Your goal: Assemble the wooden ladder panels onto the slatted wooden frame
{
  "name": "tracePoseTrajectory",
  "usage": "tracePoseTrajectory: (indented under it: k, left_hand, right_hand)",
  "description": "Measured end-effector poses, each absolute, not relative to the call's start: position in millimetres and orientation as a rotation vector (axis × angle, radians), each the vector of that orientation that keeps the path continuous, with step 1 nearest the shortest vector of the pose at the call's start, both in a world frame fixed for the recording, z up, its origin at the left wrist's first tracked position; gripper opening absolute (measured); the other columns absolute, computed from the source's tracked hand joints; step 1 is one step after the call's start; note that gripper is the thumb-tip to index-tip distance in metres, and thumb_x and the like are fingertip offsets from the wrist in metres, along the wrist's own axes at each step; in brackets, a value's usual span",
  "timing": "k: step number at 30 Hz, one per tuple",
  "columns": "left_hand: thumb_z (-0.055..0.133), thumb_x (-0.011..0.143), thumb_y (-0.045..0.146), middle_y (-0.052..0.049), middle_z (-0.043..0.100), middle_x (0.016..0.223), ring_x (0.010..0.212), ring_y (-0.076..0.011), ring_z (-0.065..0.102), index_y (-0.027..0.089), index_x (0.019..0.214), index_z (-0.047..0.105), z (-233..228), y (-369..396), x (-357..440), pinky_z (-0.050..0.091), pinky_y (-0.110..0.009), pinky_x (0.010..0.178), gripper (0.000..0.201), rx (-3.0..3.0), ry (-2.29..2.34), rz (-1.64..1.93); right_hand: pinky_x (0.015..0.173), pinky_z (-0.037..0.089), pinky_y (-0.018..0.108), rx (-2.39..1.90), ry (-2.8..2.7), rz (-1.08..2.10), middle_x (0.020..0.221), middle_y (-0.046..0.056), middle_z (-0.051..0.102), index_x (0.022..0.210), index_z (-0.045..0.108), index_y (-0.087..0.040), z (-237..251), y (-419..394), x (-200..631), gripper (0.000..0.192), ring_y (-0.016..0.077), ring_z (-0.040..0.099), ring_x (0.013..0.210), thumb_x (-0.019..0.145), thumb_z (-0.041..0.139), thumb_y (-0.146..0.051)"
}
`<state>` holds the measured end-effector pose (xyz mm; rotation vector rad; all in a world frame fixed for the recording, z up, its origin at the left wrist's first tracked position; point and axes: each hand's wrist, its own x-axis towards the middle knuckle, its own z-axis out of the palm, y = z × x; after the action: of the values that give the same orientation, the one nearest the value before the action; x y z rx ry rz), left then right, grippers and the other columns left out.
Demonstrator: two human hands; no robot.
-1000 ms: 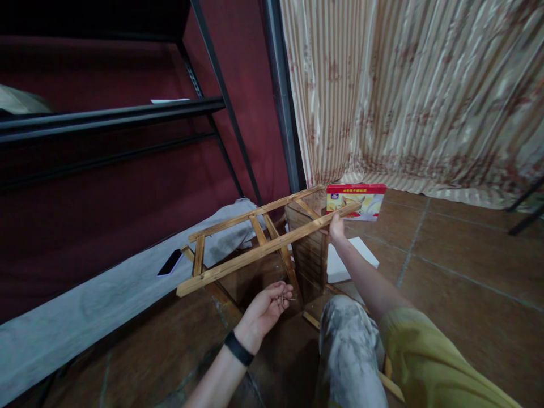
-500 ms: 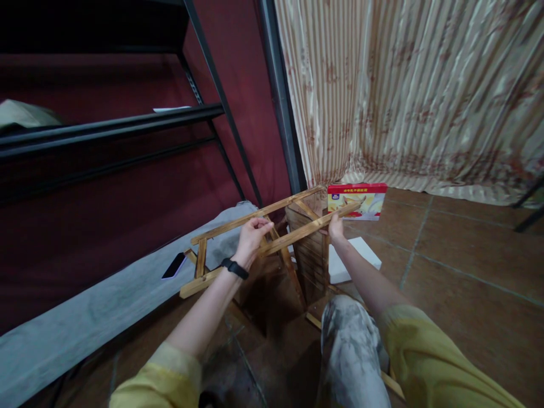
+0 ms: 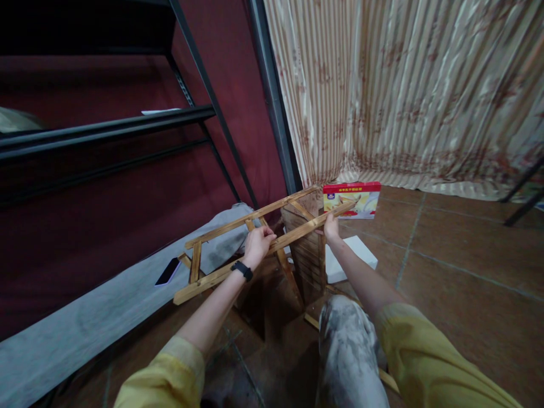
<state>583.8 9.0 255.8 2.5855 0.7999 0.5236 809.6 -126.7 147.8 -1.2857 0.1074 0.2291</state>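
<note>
Up from near the floor a second ago, the left hand now grips the near rail of the wooden frame, tilted above the tiles, while the right hand clasps its far end.

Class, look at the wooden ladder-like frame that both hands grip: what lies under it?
Under the wooden frame stand slatted wooden panels on the tiled floor, with a white block beside. The floor directly beneath is dark; small parts cannot be made out.

red and yellow box, yellow lettering on top, too small to read
</note>
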Motion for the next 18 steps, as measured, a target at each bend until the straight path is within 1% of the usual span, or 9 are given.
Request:
tracePoseTrajectory:
  k: [7, 10, 14, 18]
  left_hand:
    - [0.062, 0.083, 0.030, -0.005, 0.072, 0.088, 0.088, -0.0210, 0.063, 0.022, 0.085, 0.070, 262, 1, 584, 0.041, -0.028, 0.074, 0.011, 2.811, 0.695, 0.417]
    - [0.061, 0.083, 0.028, -0.005, 0.072, 0.085, 0.087, -0.0208, 0.063, 0.023, 0.085, 0.071, 260, 2, 588, 0.042, -0.028, 0.074, 0.011, 2.815, 0.681, 0.382]
    - [0.066, 0.079, 0.029, -0.004, 0.072, 0.081, 0.082, -0.0202, 0.063, 0.023, 0.081, 0.072, 254, 7, 594, 0.042, -0.027, 0.070, 0.009, 2.780, 0.667, 0.284]
    - [0.065, 0.079, 0.028, -0.004, 0.073, 0.085, 0.083, -0.0199, 0.064, 0.023, 0.083, 0.073, 246, 7, 594, 0.042, -0.027, 0.070, 0.010, 2.733, 0.682, 0.328]
  right_hand:
    - [0.067, 0.060, 0.038, -1.301, 0.121, 0.247, 0.130, 0.016, 0.048, 0.117, 0.048, -0.018, 147, -126, 813, 0.042, 0.0271, 0.056, 0.111, 0.092, 0.034, -0.049]
    - [0.067, 0.060, 0.039, -1.307, 0.119, 0.252, 0.131, 0.016, 0.047, 0.117, 0.048, -0.018, 148, -126, 814, 0.041, 0.0275, 0.055, 0.112, 0.092, 0.033, -0.047]
    - [0.068, 0.060, 0.039, -1.309, 0.127, 0.252, 0.134, 0.017, 0.045, 0.119, 0.047, -0.017, 150, -126, 813, 0.042, 0.0283, 0.053, 0.115, 0.092, 0.033, -0.046]
    - [0.069, 0.060, 0.039, -1.304, 0.137, 0.266, 0.134, 0.018, 0.045, 0.121, 0.047, -0.016, 154, -128, 811, 0.043, 0.0285, 0.054, 0.114, 0.092, 0.033, -0.045]
